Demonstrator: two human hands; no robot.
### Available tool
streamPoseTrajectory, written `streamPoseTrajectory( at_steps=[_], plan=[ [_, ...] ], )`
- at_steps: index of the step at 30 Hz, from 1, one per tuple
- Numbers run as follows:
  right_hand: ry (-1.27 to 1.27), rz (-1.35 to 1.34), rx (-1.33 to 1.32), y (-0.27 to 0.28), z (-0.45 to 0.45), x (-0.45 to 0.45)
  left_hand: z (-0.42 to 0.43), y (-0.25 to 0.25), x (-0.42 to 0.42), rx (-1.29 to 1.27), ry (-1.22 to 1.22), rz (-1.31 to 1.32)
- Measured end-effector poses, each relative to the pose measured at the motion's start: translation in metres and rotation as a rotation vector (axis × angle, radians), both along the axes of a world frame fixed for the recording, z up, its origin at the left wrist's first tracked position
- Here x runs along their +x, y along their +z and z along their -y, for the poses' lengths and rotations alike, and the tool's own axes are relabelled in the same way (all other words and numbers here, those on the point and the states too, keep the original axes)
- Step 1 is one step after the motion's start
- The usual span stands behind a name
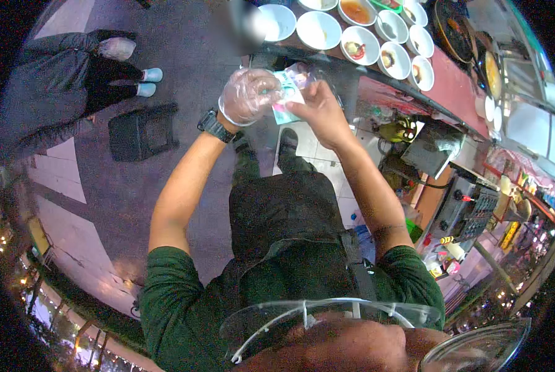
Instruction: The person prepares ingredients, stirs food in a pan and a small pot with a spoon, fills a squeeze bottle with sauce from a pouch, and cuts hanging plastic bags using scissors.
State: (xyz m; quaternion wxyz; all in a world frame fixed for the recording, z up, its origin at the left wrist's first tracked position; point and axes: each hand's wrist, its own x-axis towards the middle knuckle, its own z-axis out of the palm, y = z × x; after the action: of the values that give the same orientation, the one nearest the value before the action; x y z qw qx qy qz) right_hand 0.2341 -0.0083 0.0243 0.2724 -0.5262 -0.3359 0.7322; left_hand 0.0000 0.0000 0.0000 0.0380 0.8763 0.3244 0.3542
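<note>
Standing at the front edge of one red-topped bench [454, 87], the wearer faces its left end; one other person [54, 87], in dark clothes, is well off to the left, with one dark stool [142, 133] near. Two pans [492, 75] sit toward the bench's far edge, and at least ten white bowls [319, 30] crowd its left end, one holding reddish liquid, several others small portions of food. Of two hands, the left hand [248, 96], in a clear plastic glove with a dark watch [215, 127] at the wrist, has its fingers curled in, thumb and fingertips closed on the left side of some paper notes [282, 116]; the bare right hand [324, 115] pinches their right side between thumb and forefinger, its other fingers partly hidden. At least two notes show, overlapping in the air just off the bench's front edge near its left corner: one pale teal with a pink patch, another purplish.
</note>
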Motion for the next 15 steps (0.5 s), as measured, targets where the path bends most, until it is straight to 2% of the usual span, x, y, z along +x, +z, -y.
streamPoseTrajectory(
  at_steps=[2,3,4,6,7,9,10,11,12,13,15],
  plan=[
    [0.086,-0.147,0.265,-0.001,0.005,-0.007,0.005,0.011,-0.007,0.077,0.084,-0.041],
    [0.117,-0.088,0.336,0.022,-0.014,0.006,-0.017,0.009,0.000,0.148,0.106,0.021],
    [0.233,-0.130,0.302,0.044,-0.011,0.004,-0.013,0.014,-0.017,0.089,0.153,0.046],
    [0.440,-0.218,0.295,0.069,-0.011,-0.006,-0.002,0.032,-0.054,0.137,0.288,0.086],
    [0.464,-0.227,0.305,0.080,-0.014,-0.015,-0.002,0.046,-0.068,0.251,0.371,0.106],
    [0.558,-0.373,0.353,0.105,-0.022,-0.043,0.016,0.055,-0.088,0.276,0.779,0.208],
    [0.635,-0.397,0.413,0.110,-0.030,-0.061,0.033,0.040,-0.079,-0.014,0.881,0.675],
    [0.662,-0.378,0.518,0.116,-0.036,-0.081,0.059,0.059,-0.066,-0.103,0.966,0.685],
    [0.683,-0.382,0.558,0.123,-0.040,-0.104,0.085,0.055,-0.050,-0.166,0.980,0.686],
    [0.706,-0.391,0.618,0.131,-0.048,-0.132,0.116,0.040,-0.021,-0.212,0.879,0.583],
    [0.657,-0.591,0.324,0.144,-0.056,-0.188,0.164,0.005,0.024,-0.291,0.611,0.347]
  ],
)
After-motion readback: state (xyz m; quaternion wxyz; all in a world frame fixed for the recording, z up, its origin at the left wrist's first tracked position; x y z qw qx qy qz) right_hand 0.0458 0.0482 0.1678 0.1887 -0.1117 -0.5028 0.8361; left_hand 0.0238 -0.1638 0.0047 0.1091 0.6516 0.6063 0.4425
